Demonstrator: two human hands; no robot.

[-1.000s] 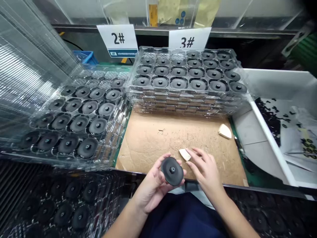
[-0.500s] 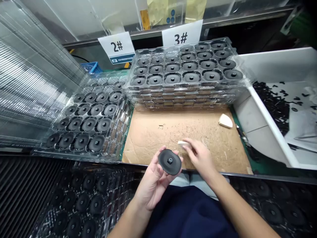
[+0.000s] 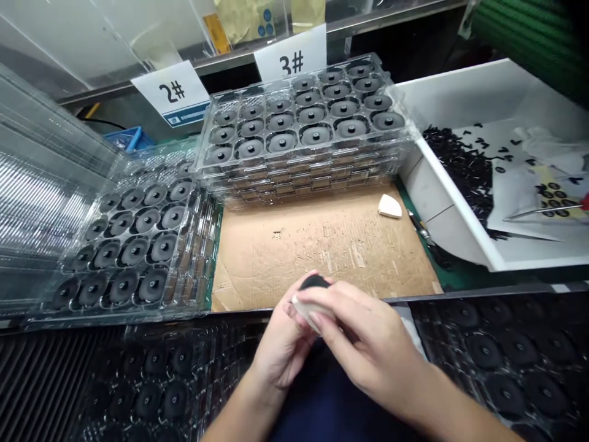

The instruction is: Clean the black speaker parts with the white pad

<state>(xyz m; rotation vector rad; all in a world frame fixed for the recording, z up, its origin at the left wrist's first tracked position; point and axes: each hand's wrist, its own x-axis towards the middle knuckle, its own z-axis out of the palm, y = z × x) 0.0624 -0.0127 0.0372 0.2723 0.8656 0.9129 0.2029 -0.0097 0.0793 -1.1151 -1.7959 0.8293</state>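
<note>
My left hand (image 3: 278, 347) is closed around a round black disc (image 3: 314, 282), tilted so that only its dark upper edge shows. Pinched in my right hand (image 3: 368, 334) is a small white pad (image 3: 309, 312), which lies against the disc's side toward me. My right fingers cover most of the disc, so its central stub is hidden. Both hands are together just over the near edge of a cardboard sheet (image 3: 248, 258). A second white pad (image 3: 389, 205) rests at the cardboard's far right.
Stacked clear trays (image 3: 304, 162) of black discs stand behind the cardboard, with another stack (image 3: 188, 258) at left. On the right, a white bin (image 3: 453, 190) holds small black pieces and a pointed metal tool (image 3: 536, 212). A green ribbed sleeve (image 3: 529, 43) hangs above it.
My right hand has brought the white pad left onto the disc. The disc has turned from facing up to tilted. The view has shifted right, and the green sleeve has come further in.
</note>
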